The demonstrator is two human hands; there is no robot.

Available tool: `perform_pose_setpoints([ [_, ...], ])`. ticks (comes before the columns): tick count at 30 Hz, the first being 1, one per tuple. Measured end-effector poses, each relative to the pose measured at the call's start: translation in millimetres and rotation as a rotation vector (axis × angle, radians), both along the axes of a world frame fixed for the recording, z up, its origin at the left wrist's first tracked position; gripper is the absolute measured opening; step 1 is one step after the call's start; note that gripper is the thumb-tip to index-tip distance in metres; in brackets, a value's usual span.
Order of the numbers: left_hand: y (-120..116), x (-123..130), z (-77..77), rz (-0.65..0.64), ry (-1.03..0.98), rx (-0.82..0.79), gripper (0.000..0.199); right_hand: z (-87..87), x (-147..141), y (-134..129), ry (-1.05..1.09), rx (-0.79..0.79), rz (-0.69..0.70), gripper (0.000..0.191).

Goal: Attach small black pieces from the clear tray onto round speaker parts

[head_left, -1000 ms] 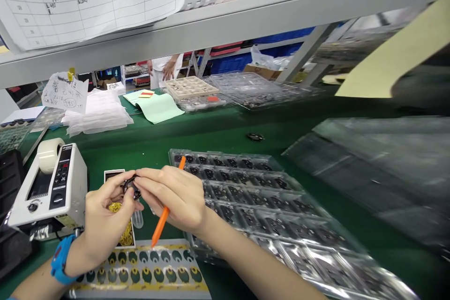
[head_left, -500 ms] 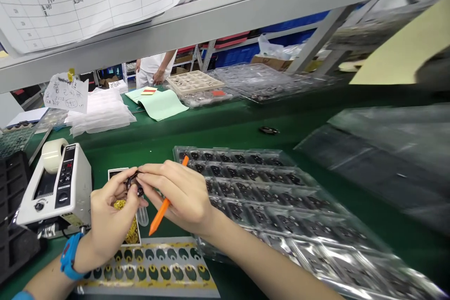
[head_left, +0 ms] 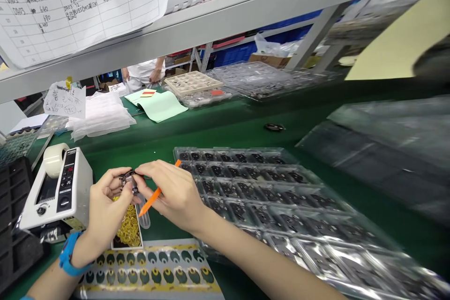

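Observation:
A small dark ring-shaped part (head_left: pixel 129 177) is pinched between the thumb and fingers of my left hand (head_left: pixel 107 211). My right hand (head_left: pixel 176 194) has its fingertips against the same part, and an orange pen-like stick (head_left: pixel 151 202) lies in its grip, pointing down to the left. Just under the hands stands a box of small yellow pieces (head_left: pixel 129 229), partly covered by my left hand. A clear plastic piece (head_left: pixel 145 218) lies beside that box. Nearer to me is a sheet of die-cut stickers (head_left: pixel 176 286) with yellow and dark shapes.
A clear blister tray (head_left: pixel 246 173) of dark parts fills the middle right. At left stand a tape dispenser (head_left: pixel 70 187) and a black tray (head_left: pixel 14 225). A single dark part (head_left: pixel 274 127) lies farther back. A grey shelf beam (head_left: pixel 211 23) crosses above; a person (head_left: pixel 146 72) stands behind.
My right hand has shifted slightly left and down with the orange stick, and its fingers have moved on the dark part. More of the yellow pieces' box shows. The view has tilted slightly.

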State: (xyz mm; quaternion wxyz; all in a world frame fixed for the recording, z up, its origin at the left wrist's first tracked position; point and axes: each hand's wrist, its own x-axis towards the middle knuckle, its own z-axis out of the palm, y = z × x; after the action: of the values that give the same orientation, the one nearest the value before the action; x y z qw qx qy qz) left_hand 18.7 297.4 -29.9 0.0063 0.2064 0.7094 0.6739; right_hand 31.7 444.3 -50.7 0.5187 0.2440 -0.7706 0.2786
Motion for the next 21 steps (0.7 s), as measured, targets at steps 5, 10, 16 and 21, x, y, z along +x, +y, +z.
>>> perform_pose_setpoints([
  [5, 0.5, -0.6, 1.1, 0.042, 0.024, -0.035, 0.018, -2.2, 1.0, -3.8, 0.026, -0.013, -0.051, 0.01],
  [10, 0.8, -1.1, 1.5, 0.096, 0.025, -0.016, 0.014, -1.0, 3.8, -4.9, 0.073, 0.014, -0.042, 0.013],
  [16, -2.5, -7.1, -1.4, 0.093, 0.075, 0.014, 0.008, 1.3, 8.6, -7.2, 0.082, 0.072, -0.027, 0.014],
  [21, -6.1, -12.4, -3.7, 0.059, 0.082, 0.104, 0.006, 5.6, 14.2, -4.8, 0.023, 0.071, 0.062, 0.013],
])
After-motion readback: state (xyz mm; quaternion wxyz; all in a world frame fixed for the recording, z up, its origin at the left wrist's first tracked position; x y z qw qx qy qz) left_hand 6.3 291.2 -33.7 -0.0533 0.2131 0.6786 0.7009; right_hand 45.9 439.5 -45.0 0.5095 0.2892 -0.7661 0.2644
